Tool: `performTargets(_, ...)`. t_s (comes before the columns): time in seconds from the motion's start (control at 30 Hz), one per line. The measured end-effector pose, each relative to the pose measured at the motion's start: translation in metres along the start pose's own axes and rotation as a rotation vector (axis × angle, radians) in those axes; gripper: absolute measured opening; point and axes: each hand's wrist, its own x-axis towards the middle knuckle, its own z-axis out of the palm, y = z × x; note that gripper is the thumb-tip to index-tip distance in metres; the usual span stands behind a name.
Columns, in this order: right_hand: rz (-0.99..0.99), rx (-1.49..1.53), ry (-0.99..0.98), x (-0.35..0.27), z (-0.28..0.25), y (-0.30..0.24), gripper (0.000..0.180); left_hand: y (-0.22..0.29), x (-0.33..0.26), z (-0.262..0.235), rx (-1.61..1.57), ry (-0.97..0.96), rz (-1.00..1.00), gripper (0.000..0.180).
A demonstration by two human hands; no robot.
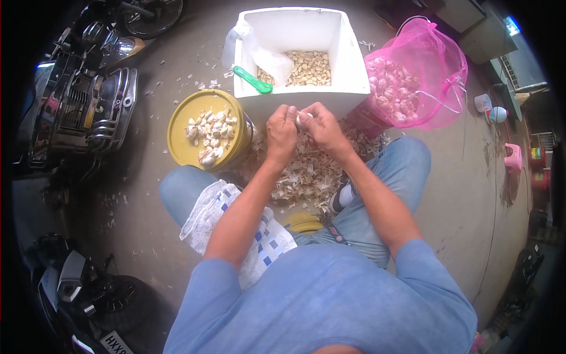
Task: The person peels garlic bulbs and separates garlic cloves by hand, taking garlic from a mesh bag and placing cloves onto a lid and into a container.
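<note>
My left hand (282, 134) and my right hand (326, 131) meet in front of the white foam box (306, 97), above a heap of papery peelings (309, 177). Between them shows a small white garlic clove (303, 120), partly covered by fingers. The right thumb and fingers pinch it; the left hand's fingers are closed against its other side. Peeled cloves (311, 69) lie inside the box. On the yellow bucket lid (184, 123) at the left sit unpeeled cloves and pieces of garlic bulb (215, 133).
A pink mesh bag (439, 76) of garlic bulbs (392, 88) stands right of the box. A green-handled tool (252, 80) and a clear plastic bag (265, 56) hang over the box's rim. A checked towel (227, 227) drapes over my left leg. Motorbikes (88, 106) stand along the left.
</note>
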Motion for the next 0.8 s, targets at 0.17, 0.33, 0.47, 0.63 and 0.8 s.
performTargets(0.17,0.109,0.105,-0.082,-0.010,0.011,-0.024,0.029,-0.004,0.000,-0.010,-0.409,-0.035,-0.271,0.034)
performTargets(0.33,0.346,0.420,-0.067,-0.002,-0.011,-0.024,0.042,0.027,-0.003,0.000,-0.320,-0.066,-0.171,0.041)
performTargets(0.47,0.301,0.459,-0.049,-0.002,-0.014,-0.014,0.045,0.014,0.005,-0.001,-0.342,-0.150,-0.155,0.043)
performTargets(0.63,0.256,0.057,-0.106,-0.006,-0.008,-0.008,0.030,0.007,0.007,-0.009,-0.217,-0.062,-0.217,0.041)
performTargets(0.8,0.264,0.049,-0.147,-0.007,-0.011,-0.010,0.019,0.022,0.003,-0.012,-0.027,-0.039,-0.138,0.039)
